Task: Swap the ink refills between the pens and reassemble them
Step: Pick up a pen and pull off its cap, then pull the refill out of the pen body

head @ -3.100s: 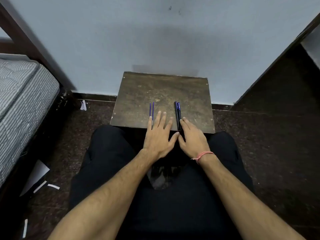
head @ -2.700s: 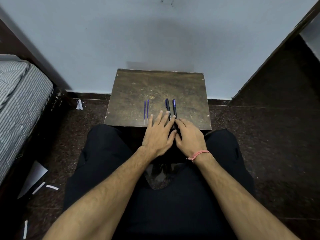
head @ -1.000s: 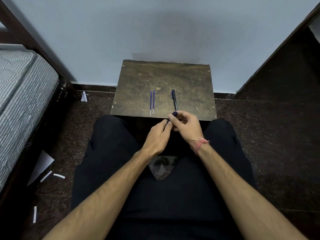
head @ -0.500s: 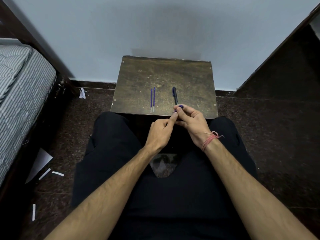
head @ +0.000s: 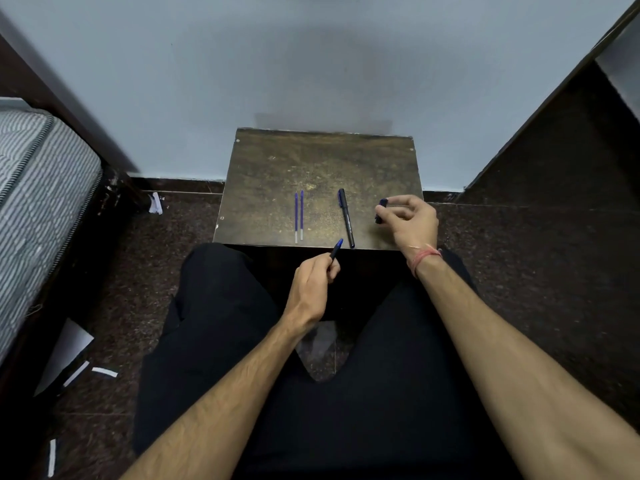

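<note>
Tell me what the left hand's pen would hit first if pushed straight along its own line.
Likely the near end of the capped pen on the table; the held pen in the left hand points there, though height is unclear.

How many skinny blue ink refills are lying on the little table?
2. Both ink refills lie side by side, left of the black pen, on the table: left refill, right refill. Any refill inside the pens would be hidden.
</note>
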Demonstrator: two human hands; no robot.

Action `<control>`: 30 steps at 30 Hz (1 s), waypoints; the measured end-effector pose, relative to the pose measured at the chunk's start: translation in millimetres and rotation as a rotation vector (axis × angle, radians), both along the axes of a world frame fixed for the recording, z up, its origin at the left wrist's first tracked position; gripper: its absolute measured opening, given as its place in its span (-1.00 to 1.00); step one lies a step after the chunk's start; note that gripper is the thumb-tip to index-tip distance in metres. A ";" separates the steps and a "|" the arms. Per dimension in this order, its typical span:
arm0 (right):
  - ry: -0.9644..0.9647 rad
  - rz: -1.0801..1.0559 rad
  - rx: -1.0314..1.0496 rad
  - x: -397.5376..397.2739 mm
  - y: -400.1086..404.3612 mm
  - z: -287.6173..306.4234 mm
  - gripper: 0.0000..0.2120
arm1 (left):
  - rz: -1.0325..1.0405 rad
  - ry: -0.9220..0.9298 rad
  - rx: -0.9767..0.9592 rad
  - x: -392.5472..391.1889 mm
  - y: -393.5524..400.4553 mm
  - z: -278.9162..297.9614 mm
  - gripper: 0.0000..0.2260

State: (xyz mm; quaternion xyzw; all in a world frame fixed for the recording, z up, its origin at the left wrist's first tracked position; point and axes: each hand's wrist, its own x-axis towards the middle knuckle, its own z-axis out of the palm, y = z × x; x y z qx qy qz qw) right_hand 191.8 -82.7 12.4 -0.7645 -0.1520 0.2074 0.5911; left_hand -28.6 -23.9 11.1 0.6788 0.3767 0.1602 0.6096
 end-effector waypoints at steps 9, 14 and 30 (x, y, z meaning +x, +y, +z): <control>-0.235 0.041 -0.205 25.9 26.8 -18.2 -0.71 | -0.010 -0.089 -0.068 1.9 3.2 -9.1 -0.65; -0.332 0.038 -0.288 29.1 32.0 -19.4 -0.70 | -0.023 -0.086 -0.061 2.9 3.2 -12.4 -0.63; -0.171 0.082 -0.141 -33.9 8.3 0.2 -0.79 | 0.038 -0.126 -0.126 6.3 7.4 -22.9 -0.68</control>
